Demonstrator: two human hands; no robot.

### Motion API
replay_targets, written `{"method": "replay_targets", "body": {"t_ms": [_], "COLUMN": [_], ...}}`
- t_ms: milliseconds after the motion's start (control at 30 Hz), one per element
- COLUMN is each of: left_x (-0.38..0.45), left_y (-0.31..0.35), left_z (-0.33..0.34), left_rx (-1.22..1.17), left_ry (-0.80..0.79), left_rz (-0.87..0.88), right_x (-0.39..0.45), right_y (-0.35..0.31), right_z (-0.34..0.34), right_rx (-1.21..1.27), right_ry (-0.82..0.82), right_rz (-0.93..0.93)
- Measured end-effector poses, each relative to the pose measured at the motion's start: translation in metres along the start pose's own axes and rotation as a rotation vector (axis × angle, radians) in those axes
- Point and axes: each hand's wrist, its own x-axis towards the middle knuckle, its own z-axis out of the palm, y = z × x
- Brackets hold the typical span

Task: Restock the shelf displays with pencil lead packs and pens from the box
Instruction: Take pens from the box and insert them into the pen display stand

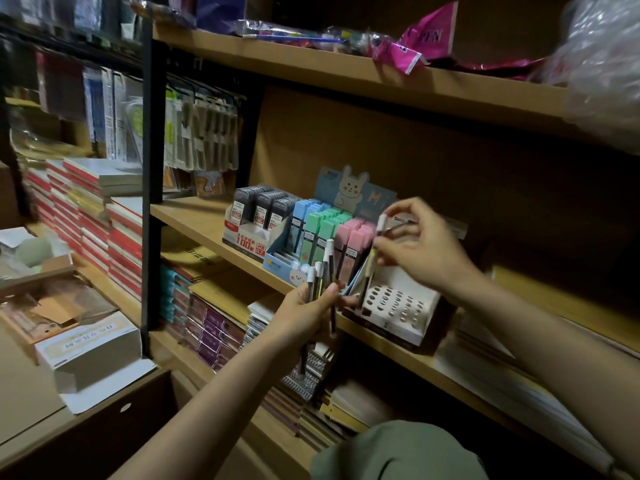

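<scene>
L hand (309, 308) grips pen bundle (323, 271); R hand (420, 245) pinches one pen (375, 251) over holder (398, 306). Risk: misses hole, bundle slips, loose grip.

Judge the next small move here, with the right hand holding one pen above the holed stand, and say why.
Probably lower the pen in the right hand into an empty hole of the white pen stand. The holes that show look unfilled, and the left hand grips a bunch of pens waiting.

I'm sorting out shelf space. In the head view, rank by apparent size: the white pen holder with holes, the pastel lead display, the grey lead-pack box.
1. pastel lead display, counting its rabbit card
2. white pen holder
3. grey lead-pack box

The last two look close, and the holder sits nearer the camera, so their order is unsure.
</scene>
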Motion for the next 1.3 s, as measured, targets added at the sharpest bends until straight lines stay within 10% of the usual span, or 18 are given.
{"method": "replay_targets", "body": {"t_ms": [333,1300], "left_x": [0.003,0.007], "left_y": [0.003,-0.008], "left_z": [0.001,-0.007], "left_rx": [0.068,0.155], "left_ry": [0.047,0.132], "left_rz": [-0.114,0.006], "right_x": [0.011,0.014], "right_y": [0.034,0.049], "right_z": [-0.003,0.019], "right_rx": [-0.372,-0.366], "right_ry": [0.224,0.26], "right_rz": [-0.307,-0.004]}}
